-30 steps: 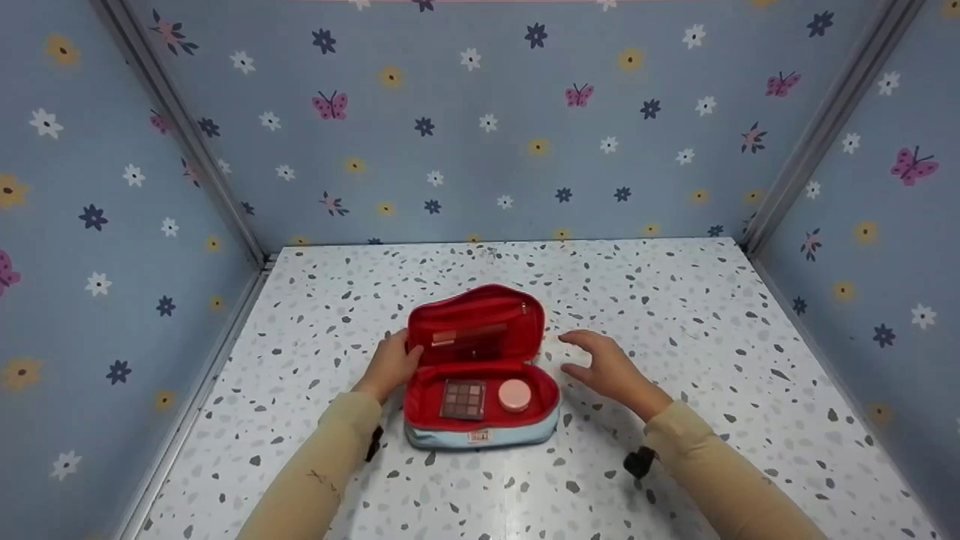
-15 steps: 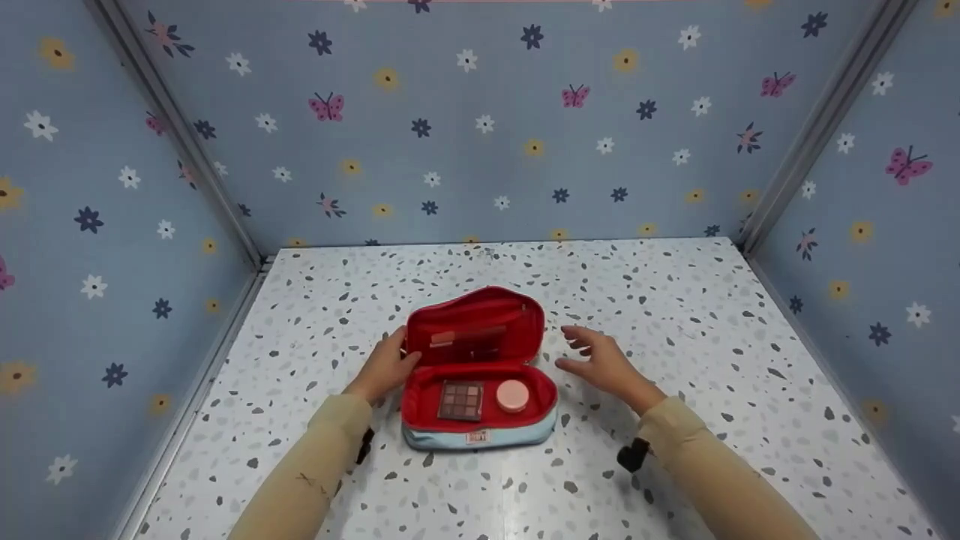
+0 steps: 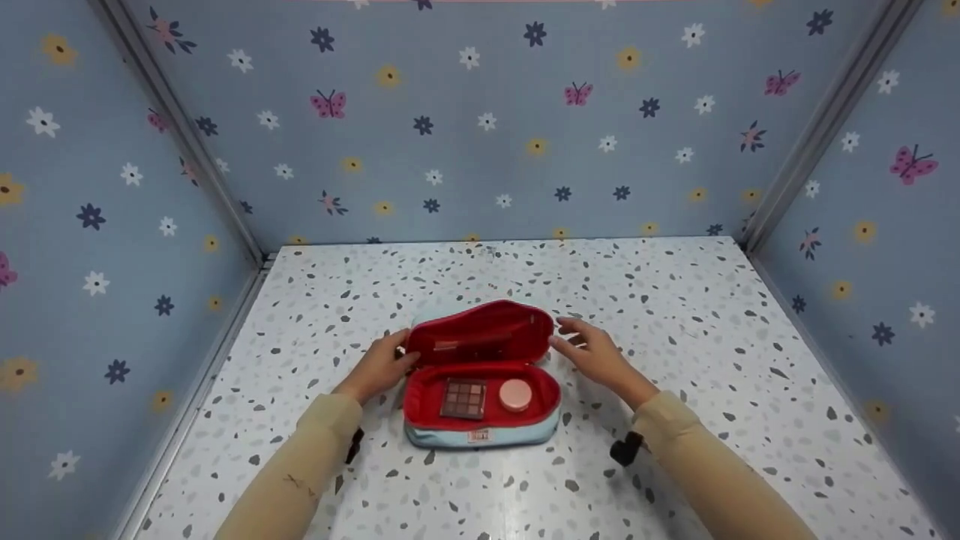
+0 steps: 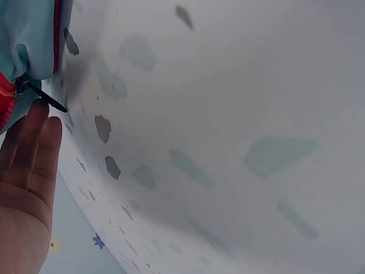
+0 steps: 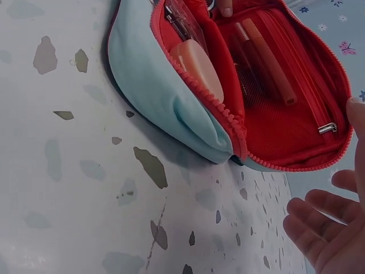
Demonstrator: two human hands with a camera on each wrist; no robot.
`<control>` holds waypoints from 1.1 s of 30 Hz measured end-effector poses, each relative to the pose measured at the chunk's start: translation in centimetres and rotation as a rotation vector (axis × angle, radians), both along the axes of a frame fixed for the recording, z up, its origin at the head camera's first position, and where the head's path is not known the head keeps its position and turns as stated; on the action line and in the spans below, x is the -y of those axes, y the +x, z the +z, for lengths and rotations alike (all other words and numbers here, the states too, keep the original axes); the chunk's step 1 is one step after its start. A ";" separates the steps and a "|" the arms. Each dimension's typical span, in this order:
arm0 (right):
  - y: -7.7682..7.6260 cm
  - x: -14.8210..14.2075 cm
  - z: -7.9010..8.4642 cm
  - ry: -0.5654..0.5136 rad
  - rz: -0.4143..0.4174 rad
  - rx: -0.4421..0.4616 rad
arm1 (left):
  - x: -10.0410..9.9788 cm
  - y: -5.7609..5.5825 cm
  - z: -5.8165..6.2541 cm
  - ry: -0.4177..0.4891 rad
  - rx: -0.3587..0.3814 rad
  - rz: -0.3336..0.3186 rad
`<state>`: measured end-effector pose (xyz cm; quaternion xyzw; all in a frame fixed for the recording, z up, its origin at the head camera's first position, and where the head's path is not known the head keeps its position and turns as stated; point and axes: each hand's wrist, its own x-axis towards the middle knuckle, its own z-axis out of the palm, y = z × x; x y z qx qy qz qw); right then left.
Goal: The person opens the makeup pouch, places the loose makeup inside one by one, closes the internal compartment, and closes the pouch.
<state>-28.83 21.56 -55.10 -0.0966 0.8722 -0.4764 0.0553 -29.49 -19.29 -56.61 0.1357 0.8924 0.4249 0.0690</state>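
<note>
A light-blue cosmetic bag [image 3: 521,436] with a red lining lies unzipped in the head view, its lid [image 3: 525,341] raised at the back. An eyeshadow palette [image 3: 463,398] and a round pink compact [image 3: 515,395] sit in its base. Slim tubes [image 5: 271,63] show behind mesh in the lid in the right wrist view. My left hand [image 3: 379,367] holds the lid's left end, thumb inside and fingers outside. My right hand [image 3: 596,354] is at the lid's right end, thumb on the zip edge and the other fingers loosely extended behind.
The bag stands on a white speckled tabletop [image 3: 645,292]. Blue walls [image 3: 480,165] with flowers and butterflies enclose the back and both sides, with grey metal posts [image 3: 195,142] at the corners. A metal zip pull [image 5: 328,128] hangs inside the lid.
The lid has tipped forward, so its blue outside shows at the upper left. My right hand has come in from the right to the lid's edge. The left hand stays at the lid.
</note>
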 end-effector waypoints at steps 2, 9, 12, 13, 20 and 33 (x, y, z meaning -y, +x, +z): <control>0.0 0.2 0.2 -0.012 0.010 0.000 | 0.1 0.0 0.1 -0.001 0.007 -0.006; 0.2 0.8 0.7 -0.015 0.033 0.013 | 0.7 0.3 0.3 0.039 0.051 -0.078; 0.2 0.9 0.7 -0.025 0.037 -0.001 | 1.0 0.3 0.5 0.061 0.078 -0.116; 0.2 0.9 0.7 -0.031 0.042 -0.009 | 1.1 0.2 0.6 0.072 0.091 -0.130; 0.4 1.0 0.8 -0.018 0.070 -0.028 | 2.1 0.0 1.3 0.129 0.248 -0.166; 0.9 0.0 0.4 -0.009 0.221 -0.042 | 2.5 0.3 2.2 0.074 0.364 -0.179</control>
